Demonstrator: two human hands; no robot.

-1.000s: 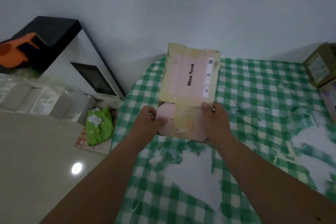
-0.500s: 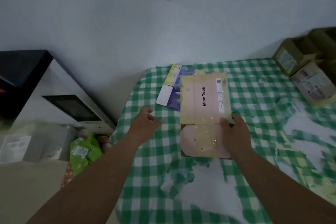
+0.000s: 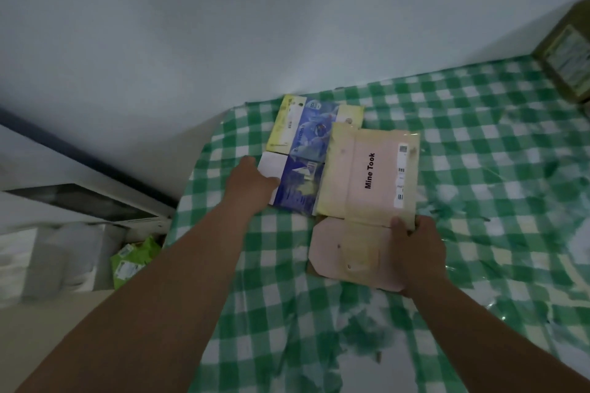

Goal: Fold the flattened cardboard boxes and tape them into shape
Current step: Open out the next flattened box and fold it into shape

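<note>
A flattened pink and tan cardboard box (image 3: 367, 175) printed "Mine Took" lies on the green checked tablecloth (image 3: 479, 169). My right hand (image 3: 415, 252) grips its near right part, thumb on top near the fold, over the rounded pink flap (image 3: 341, 252). To its left lies a flattened blue, yellow and white box (image 3: 300, 150), partly under the pink one. My left hand (image 3: 252, 182) rests on the white near-left corner of that blue box, thumb on top of it; whether the fingers grip it is hidden.
Brown cardboard boxes (image 3: 568, 64) stand at the table's far right against the wall. Left of the table are a white appliance (image 3: 79, 201) with a dark window and a green packet (image 3: 134, 262) on the floor. The tablecloth's print is worn white nearby.
My left hand let go of the pink box and moved left and away onto the blue box. The pink box went from raised to flat on the table. My right hand keeps its hold.
</note>
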